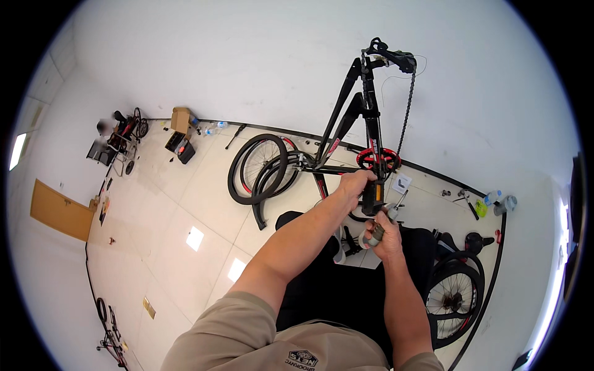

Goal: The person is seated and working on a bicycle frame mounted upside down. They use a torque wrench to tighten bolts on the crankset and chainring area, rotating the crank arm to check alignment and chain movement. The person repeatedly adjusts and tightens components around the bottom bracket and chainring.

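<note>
A black bicycle frame [337,139] with red lettering stands upside down in front of me, against the white wall. My left hand [357,185] is closed round the inner side of a black pedal [372,199] with an orange reflector. Just below it, my right hand [388,238] grips a grey-green hand tool [373,236], with a thin metal shaft pointing up and right; its exact kind is unclear. Behind the pedal sits the red and black chainring [388,159]. The chain [405,120] hangs from the rear derailleur [404,62] at the top.
Loose tyres and a wheel [257,170] lie left of the frame. Another wheel [455,297] is at my right, near a saddle [475,242]. A hammer [468,204], water bottles [493,197] and a paper sheet [401,183] lie by the wall. A cardboard box [181,119] and toolbox [179,145] stand farther left.
</note>
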Available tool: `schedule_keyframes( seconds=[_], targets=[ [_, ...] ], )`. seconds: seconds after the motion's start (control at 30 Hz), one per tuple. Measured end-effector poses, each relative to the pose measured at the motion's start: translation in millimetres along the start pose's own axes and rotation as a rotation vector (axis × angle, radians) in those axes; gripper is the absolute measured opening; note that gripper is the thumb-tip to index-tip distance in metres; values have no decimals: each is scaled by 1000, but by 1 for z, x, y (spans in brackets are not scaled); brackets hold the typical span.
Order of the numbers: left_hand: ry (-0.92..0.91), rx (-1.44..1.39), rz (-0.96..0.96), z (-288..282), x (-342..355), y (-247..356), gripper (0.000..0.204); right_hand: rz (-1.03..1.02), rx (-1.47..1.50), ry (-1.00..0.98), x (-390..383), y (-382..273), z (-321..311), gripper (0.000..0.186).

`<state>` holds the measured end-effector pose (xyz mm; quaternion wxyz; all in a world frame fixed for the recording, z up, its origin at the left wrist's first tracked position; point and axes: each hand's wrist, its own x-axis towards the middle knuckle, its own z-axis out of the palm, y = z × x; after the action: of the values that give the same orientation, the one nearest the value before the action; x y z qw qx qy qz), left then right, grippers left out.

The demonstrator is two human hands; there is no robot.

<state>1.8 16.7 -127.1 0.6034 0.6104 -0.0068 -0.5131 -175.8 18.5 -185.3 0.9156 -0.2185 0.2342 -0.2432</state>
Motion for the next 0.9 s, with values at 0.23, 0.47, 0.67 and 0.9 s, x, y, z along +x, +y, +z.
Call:
schedule_keyframes(
  seconds=[0.23, 0.47, 0.67, 0.9],
  targets=[
    [59, 65, 46, 19, -21, 14, 20, 22, 32, 7, 5, 0, -10, 30],
    [19, 177, 22, 6, 8, 6, 18, -32, 122, 8, 5, -1, -4, 26],
    [-107, 130, -47, -2, 11, 3, 19, -14, 143, 26, 4, -4, 5, 30],
    [-319, -26, -171, -8, -12, 0, 32, -7, 202, 17, 4, -8, -3, 28]
  ],
)
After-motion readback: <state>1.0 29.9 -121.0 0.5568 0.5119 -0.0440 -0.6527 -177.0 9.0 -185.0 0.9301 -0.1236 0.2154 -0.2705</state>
